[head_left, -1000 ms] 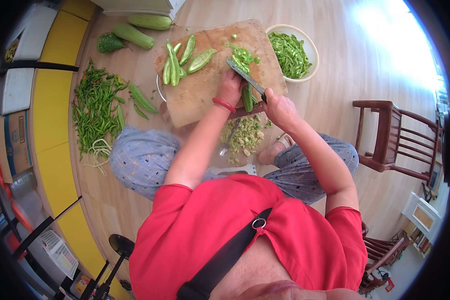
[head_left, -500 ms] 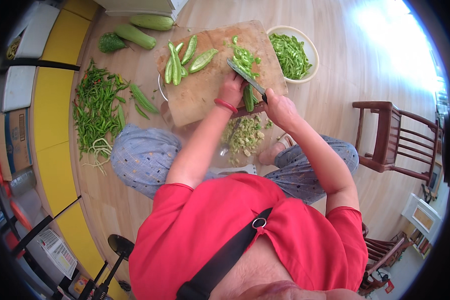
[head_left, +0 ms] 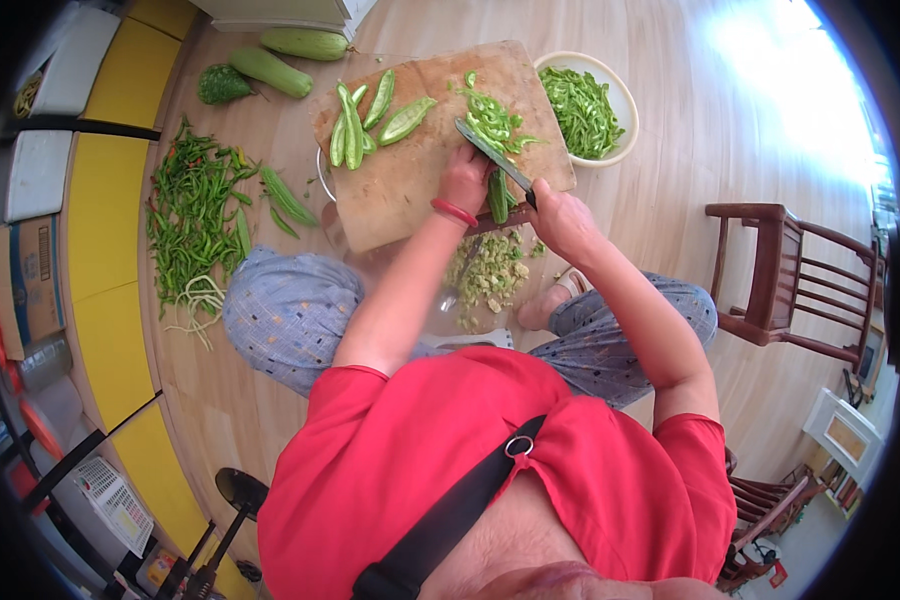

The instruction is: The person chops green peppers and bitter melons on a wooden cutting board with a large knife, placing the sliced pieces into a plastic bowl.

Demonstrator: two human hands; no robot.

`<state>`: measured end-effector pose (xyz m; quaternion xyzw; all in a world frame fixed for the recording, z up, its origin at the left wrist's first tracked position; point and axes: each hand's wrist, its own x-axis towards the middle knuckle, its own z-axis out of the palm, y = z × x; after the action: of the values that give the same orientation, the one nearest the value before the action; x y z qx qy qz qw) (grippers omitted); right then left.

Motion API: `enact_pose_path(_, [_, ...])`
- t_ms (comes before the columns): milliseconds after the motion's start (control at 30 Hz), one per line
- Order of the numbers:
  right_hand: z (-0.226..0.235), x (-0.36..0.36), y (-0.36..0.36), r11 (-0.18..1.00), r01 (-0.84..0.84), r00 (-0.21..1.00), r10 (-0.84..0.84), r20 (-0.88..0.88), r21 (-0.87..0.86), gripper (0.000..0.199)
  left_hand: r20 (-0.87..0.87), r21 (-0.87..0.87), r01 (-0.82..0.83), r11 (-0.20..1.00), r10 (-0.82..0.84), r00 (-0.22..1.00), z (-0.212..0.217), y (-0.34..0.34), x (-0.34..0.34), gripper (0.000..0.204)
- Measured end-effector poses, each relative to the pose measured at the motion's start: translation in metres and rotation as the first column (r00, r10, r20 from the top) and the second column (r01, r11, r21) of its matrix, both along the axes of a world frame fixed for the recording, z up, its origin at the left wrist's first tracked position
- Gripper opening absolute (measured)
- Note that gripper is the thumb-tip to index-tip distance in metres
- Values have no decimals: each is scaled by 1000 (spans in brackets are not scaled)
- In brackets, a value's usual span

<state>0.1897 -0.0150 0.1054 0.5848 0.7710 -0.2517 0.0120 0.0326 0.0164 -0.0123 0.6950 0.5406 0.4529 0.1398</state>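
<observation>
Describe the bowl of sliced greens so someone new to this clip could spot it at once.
Start at the wooden cutting board on the floor. At its far right corner sits a round cream bowl, heaped with cut green pieces. It is the only cream dish; the loose chillies lie on the floor to the board's left.

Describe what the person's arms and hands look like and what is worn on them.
Both forearms are bare. Short red sleeves of a T-shirt end above the elbows. The left hand has a red bangle around the wrist. The right hand shows no glove, band or watch.
</observation>
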Motion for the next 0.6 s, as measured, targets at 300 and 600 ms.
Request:
enact_pose_path(300, [-42, -5, 22, 992, 20, 999, -16, -39, 123, 19, -158, 20, -22, 1000, 25, 987, 6, -3, 3, 10])
enact_pose_path(600, [-6, 0, -3, 1000, 10, 1000, -10, -17, -17, 19, 4, 51, -49, 997, 49, 999, 0, -4, 0, 16])
